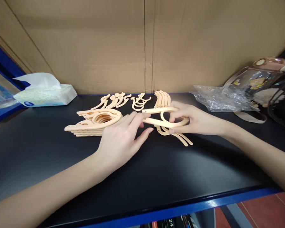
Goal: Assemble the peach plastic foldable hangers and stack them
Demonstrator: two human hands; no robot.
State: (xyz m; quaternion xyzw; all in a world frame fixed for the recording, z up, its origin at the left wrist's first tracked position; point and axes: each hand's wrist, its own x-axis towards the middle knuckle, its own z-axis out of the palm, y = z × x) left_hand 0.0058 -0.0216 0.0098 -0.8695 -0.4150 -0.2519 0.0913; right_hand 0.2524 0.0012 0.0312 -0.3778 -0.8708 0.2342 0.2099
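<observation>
Between its thumb and fingers my right hand holds a beige plastic folding hanger frame, raised above the table with its two prongs pointing left. My left hand is at the prong tips, thumb apart from the fingers; whether its fingertips touch the frame is hard to see. Behind that hand lies a stack of matching hanger frames, partly covered by it. Loose curved hanger arms lie under the held frame. Farther back are small hanger hooks, curved arms and a neat row of arms.
A tissue pack stands at the back left of the black table. Crumpled clear plastic and a transparent bottle with a strap are at the back right. A cardboard wall closes off the back.
</observation>
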